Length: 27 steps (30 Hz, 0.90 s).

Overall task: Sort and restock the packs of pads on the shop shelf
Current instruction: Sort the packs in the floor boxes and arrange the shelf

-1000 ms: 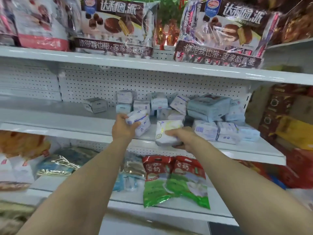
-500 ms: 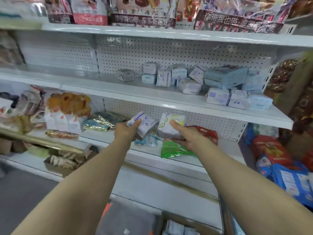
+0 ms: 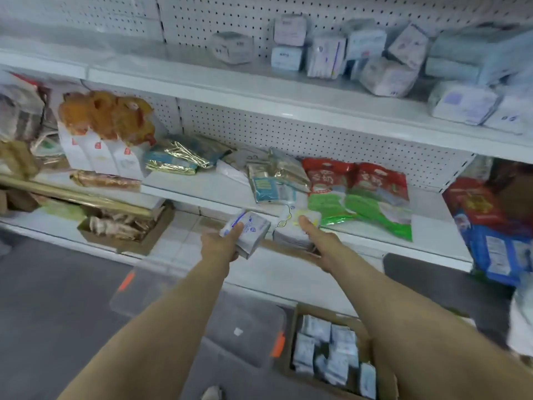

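- Head view: both hands have come down from the upper shelf (image 3: pixel 259 93) and now sit in front of the lower shelf (image 3: pixel 202 189).
- Left hand (image 3: pixel 219 246) grips a blue-printed pack (image 3: pixel 252 230); right hand (image 3: pixel 320 241) grips a yellow-printed pack (image 3: pixel 290 229), thumbs on top.
- Other packs (image 3: pixel 326 57) lie on the upper shelf and in a cardboard box (image 3: pixel 323 311) on the floor.
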Tool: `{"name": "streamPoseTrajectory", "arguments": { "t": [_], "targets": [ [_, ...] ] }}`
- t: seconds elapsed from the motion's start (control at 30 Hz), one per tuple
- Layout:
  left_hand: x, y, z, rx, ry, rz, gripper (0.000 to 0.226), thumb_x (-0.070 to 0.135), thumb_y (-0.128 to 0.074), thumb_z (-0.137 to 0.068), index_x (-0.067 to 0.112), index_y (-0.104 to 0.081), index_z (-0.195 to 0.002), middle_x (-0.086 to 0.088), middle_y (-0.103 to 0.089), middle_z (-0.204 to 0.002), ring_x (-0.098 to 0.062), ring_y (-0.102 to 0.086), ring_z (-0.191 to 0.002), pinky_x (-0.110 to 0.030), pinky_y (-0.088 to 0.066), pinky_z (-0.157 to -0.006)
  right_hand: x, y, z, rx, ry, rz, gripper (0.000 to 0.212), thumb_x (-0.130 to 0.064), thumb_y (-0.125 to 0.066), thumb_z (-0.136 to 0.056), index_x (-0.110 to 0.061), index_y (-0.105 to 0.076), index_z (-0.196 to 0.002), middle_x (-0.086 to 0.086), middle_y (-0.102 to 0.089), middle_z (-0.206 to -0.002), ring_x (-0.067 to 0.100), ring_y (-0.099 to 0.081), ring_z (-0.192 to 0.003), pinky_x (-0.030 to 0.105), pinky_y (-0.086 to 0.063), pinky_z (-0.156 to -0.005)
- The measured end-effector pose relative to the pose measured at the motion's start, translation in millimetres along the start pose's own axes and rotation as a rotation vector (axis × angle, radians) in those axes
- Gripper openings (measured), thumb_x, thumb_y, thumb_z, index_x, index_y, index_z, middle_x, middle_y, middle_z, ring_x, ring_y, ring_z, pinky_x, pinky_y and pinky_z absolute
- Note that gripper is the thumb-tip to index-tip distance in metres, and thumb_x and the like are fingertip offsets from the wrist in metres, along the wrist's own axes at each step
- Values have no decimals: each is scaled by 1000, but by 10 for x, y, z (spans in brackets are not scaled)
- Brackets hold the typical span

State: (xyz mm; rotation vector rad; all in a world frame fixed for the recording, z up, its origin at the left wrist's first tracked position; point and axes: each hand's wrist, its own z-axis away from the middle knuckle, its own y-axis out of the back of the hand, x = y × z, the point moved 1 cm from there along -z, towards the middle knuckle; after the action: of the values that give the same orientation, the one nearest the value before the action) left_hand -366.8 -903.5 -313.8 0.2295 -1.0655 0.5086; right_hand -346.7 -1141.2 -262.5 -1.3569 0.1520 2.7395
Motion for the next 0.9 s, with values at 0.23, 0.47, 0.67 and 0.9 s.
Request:
{"name": "streamPoseTrajectory", "arguments": {
  "t": [0.23, 0.47, 0.67, 0.9],
  "targets": [
    [-539, 471, -960, -37, 171, -147, 42, 26, -83, -82, 2, -51, -70, -14, -47, -69, -20, -43, -48, -20, -37, -41, 742, -754, -791, 63, -218, -72, 39, -39, -86, -78, -11, -68, -99, 1, -64, -81, 14, -58, -75, 29, -50, -72],
    [-1526, 577, -1619, -18, 334, -330, 38, 29, -77, -87, -5, -68, -98, -16, -65, -80, -23, -63, -64, -40, -59, -59, 1808, -970, -1510, 85, -470, -102, 48, -34, -86, -78, -13, -71, -118, 6, -76, -92, 20, -71, -82, 34, -56, -72],
    [-2525, 539, -2191, 3, 457, -344, 56, 35, -84, -80, -4, -57, -109, -13, -66, -84, -20, -66, -62, -36, -58, -58, 2657, -970, -2317, 179, -541, -42, 45, -32, -86, -79, -12, -63, -111, -1, -63, -72, 13, -60, -64, 29, -54, -62],
    [-3914, 474, -2850, 90, 566, -387, 59, 36, -80, -83, 0, -50, -119, -8, -58, -95, -19, -58, -74, -43, -59, -77, 4050, -1102, -3287, 201, -662, -29, 32, -36, -87, -78, -14, -64, -79, 4, -61, -69, 15, -55, -59, 26, -54, -62]
  ]
}}
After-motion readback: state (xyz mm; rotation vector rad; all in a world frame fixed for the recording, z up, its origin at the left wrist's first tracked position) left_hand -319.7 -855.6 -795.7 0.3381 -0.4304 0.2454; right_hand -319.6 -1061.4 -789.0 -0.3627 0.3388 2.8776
